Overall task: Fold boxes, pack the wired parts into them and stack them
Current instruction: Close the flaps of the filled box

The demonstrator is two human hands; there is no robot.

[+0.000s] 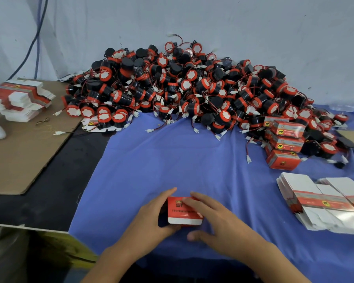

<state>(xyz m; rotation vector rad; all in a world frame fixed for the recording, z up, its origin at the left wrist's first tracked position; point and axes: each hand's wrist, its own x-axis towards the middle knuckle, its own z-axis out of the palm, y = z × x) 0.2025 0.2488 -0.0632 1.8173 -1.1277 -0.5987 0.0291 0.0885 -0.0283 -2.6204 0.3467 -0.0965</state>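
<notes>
Head view: left hand (151, 218) fingers grip the red box (185, 213); right hand (221, 221) fingers lie flat, covering its print

A pale grey-white wall (253, 21) closes the far side, scuffed and flecked with small dark marks. At far left, blue cables (37, 37) hang down it and run behind the bench (55, 190), whose bare top is black. A blue-violet cloth (172, 156), softly creased, covers the bench's middle and right. A flat sheet of brown cardboard (18, 160) lies over the left part, one corner cut at a slant. At near left, the open rim of a cardboard carton (49, 237) shows below the bench edge. A clear plastic bottle (347, 108) lies on its side at far right against the wall. The light is even and soft.
</notes>
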